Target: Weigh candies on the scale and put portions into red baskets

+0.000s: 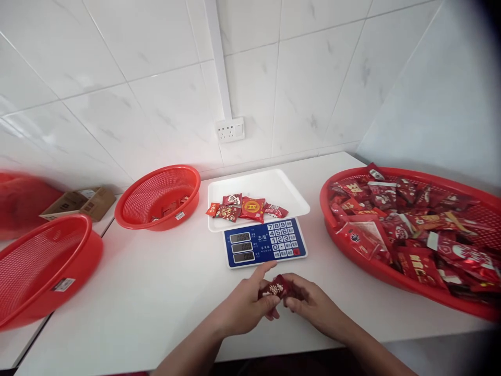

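Between my two hands is a small dark red snack packet [277,287] with white lettering. My left hand [250,302] pinches it under the thumb, its index finger pointing out toward the scale. Fingers of my right hand [309,302] close on the packet's right end. Just beyond my hands stands a digital scale [260,244] with a blue keypad panel and lit readouts. On its white tray [270,184] lie several red packets, among them a bright red packet with a gold emblem [252,209] and a small orange-red sachet [212,209].
A wide red basket [327,216] heaped with red packets stands at the right. Left of the scale, a red colander [133,201] holds a few packets. Another red basket [84,245] and a cardboard box [96,203] are farther left. A wall socket [230,130] sits behind.
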Motion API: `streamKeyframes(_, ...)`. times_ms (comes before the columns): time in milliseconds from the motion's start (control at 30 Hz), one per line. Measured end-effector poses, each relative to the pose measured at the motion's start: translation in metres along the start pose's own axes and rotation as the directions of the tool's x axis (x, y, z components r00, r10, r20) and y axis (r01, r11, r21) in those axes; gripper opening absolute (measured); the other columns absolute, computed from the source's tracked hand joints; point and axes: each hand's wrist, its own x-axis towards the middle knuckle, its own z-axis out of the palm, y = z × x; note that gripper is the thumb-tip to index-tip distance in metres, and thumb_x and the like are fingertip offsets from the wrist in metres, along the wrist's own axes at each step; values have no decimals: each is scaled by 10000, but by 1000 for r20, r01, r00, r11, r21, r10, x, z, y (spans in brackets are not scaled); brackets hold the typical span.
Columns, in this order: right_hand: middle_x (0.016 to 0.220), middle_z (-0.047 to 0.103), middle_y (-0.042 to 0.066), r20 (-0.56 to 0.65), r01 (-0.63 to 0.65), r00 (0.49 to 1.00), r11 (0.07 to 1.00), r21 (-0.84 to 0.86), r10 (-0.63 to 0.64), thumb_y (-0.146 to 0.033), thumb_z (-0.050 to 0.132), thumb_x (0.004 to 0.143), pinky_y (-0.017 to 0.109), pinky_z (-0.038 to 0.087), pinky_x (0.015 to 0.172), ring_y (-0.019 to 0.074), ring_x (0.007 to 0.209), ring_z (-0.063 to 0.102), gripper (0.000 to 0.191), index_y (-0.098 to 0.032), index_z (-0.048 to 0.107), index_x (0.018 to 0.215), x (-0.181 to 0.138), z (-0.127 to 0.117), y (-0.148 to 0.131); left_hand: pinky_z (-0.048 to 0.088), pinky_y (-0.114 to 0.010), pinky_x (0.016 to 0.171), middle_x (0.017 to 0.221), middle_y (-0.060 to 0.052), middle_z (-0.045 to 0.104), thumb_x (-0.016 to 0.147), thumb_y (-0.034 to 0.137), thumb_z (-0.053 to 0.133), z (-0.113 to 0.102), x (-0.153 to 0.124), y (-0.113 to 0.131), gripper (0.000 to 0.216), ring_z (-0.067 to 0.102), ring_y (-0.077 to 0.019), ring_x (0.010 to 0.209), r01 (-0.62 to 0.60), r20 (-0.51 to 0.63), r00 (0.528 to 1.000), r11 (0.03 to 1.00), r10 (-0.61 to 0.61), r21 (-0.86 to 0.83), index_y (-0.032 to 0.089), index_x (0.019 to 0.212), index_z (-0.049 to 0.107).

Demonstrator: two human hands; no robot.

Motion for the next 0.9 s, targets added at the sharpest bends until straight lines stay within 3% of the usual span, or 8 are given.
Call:
streamKeyframes(133,784,635,36,58,14,998,999,-43,-12,-507,459,857,346,479,750,196,760,614,322,-203,563,839,5,6,4,503,-328,680,840,-11,595,847,273,523,2,-1,-13,655,609,-131,656,54,-47,997,999,-54,0,297,1426,217)
streamKeyframes(367,700,591,6,-57,-8,998,963,-268,-7,-461,429,882,269,439,615,148,640,536,321,-202,569,753,4,-6,21,497,-320,687,781,16,600,827,284,550,4,4,-13,662,609,-126,646,93,-81,992,995,-94,-20,299,1419,253)
streamKeyframes(533,677,584,0,-85,-21,996,974,-224,2,-458,437,877,264,444,588,143,612,536,309,-212,576,752,4,-9,25,489,-300,668,803,-1,616,823,299,550,8,9,-10,549,588,-123,649,96,-121,988,994,-91,43,260,1349,397)
streamKeyframes(700,712,605,27,-119,-90,990,984,-155,72,-520,447,851,266,450,540,140,584,540,369,-194,619,839,4,-11,29,480,-305,705,828,-22,681,856,376,508,6,9,-1,399,604,-159,735,47,-206,979,956,14,289,246,1233,523)
streamKeyframes(767,724,610,39,-161,-125,981,987,-102,107,-554,467,827,269,452,531,139,579,539,404,-181,621,860,5,-13,30,488,-324,727,866,-39,687,867,414,486,-4,10,5,377,615,-178,763,30,-340,931,897,136,441,251,1201,547)
streamKeyframes(800,722,610,43,-184,-136,976,988,-73,121,-573,480,810,269,452,529,139,579,540,424,-175,621,852,6,-14,31,490,-344,763,931,-56,681,864,429,488,-12,12,9,386,617,-196,824,24,-423,874,847,240,531,253,1203,542)
streamKeyframes(900,700,603,45,-235,-146,962,989,-5,141,-630,523,748,268,452,526,141,585,542,479,-163,622,783,7,-16,30,401,-446,966,1266,-112,537,829,476,530,-42,22,22,533,464,-274,1194,84,-534,628,633,566,770,246,1300,434)
